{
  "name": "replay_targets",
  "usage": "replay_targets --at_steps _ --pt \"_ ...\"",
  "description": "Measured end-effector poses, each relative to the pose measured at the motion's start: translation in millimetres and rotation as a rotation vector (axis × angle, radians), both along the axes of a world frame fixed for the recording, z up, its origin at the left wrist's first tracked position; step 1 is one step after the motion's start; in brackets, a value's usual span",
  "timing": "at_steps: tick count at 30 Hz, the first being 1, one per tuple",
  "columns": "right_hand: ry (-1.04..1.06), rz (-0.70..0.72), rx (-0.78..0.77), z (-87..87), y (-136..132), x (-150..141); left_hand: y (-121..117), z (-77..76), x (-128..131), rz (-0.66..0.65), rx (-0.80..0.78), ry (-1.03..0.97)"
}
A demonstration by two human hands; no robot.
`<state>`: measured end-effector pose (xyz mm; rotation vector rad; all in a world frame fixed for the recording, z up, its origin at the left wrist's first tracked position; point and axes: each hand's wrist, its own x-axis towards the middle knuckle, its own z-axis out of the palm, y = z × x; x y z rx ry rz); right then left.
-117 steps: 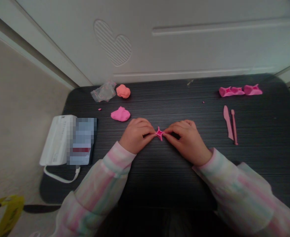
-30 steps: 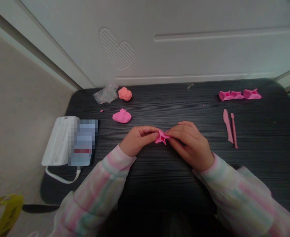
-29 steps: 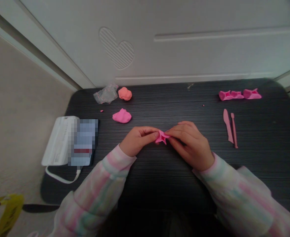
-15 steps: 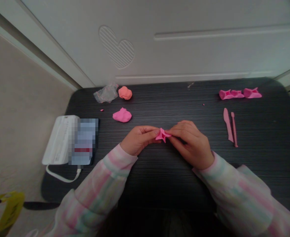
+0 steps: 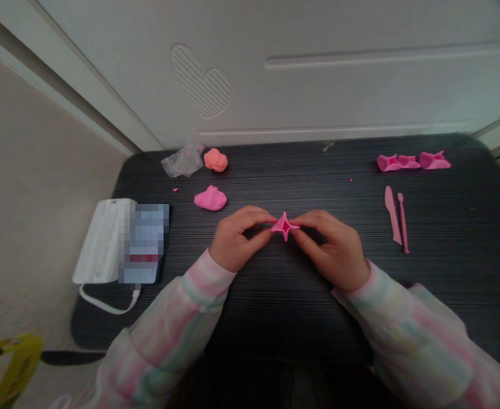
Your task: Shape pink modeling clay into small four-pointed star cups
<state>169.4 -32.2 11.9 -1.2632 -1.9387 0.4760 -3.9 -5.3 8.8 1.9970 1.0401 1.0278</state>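
Between my two hands is a small pink clay piece, shaped like a four-pointed star with a hollow middle. My left hand pinches its left point between thumb and index finger. On the other side, my right hand pinches the right point the same way. Both hands are just above the dark table. Up and to the left lies a lump of pink clay, with an orange clay lump behind it.
At the back right, several pink clay shapes stand in a row. A pink plastic knife and a thin pink stick tool lie before them. Crumpled clear plastic, a white box and a cabled phone occupy the left.
The star piece has turned and moved slightly up and right, its points now facing up, down and sideways. My left fingers have shifted up, with thumb and index finger further apart.
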Motion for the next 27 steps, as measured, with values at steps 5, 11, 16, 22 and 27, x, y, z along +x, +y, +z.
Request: replay_targets --at_steps 5,11,16,22,27 --pt "0.001 -0.009 -0.008 -0.2 -0.1 -0.1 -0.5 -0.5 -0.5 0.034 0.064 0.027" --pt "0.006 0.002 -0.008 -1.7 0.1 0.5 -0.2 0.1 -0.1 0.01 0.081 0.028" --pt "0.003 0.02 -0.016 -1.2 -0.2 0.0 1.4 -0.1 -1.0 -0.01 0.085 0.034" --pt "0.008 0.025 -0.035 -0.6 0.3 -0.5 2.8 -0.8 -2.4 -0.043 0.084 0.031" --pt "0.018 0.028 -0.075 -0.5 0.7 0.7 3.5 -1.4 -3.1 -0.044 0.07 0.019"
